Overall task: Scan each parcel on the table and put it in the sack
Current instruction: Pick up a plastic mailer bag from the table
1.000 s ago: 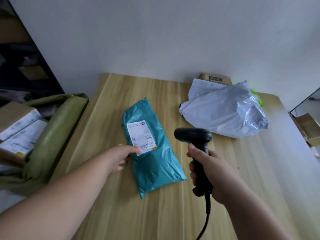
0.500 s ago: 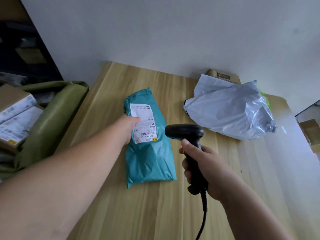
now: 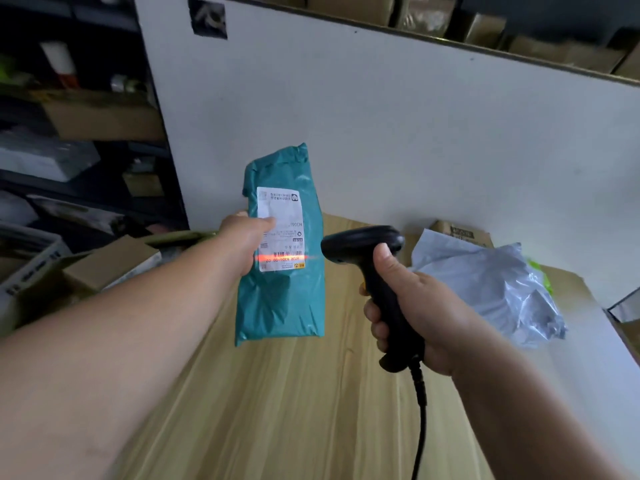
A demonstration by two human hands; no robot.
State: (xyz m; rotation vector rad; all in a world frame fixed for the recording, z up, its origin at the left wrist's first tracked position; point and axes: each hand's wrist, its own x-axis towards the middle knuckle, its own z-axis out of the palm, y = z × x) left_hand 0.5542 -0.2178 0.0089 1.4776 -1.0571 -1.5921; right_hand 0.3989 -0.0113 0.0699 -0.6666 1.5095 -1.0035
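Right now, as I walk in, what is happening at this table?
A person is scanning a parcel. The left hand holds a teal parcel upright above the wooden table, thumb on its white label. The right hand grips a black corded scanner aimed at the label, and a red scan line falls across the barcode. A grey plastic parcel lies on the table, with a cardboard box behind it.

We see soft, even light on the white partition [image 3: 415, 133] and the table [image 3: 294, 410], whose right side washes out pale, while the shelves [image 3: 69, 133] at left sit dim and blurred. A red scan line [image 3: 282, 258] glows on the label [image 3: 287, 237]; edges bend.
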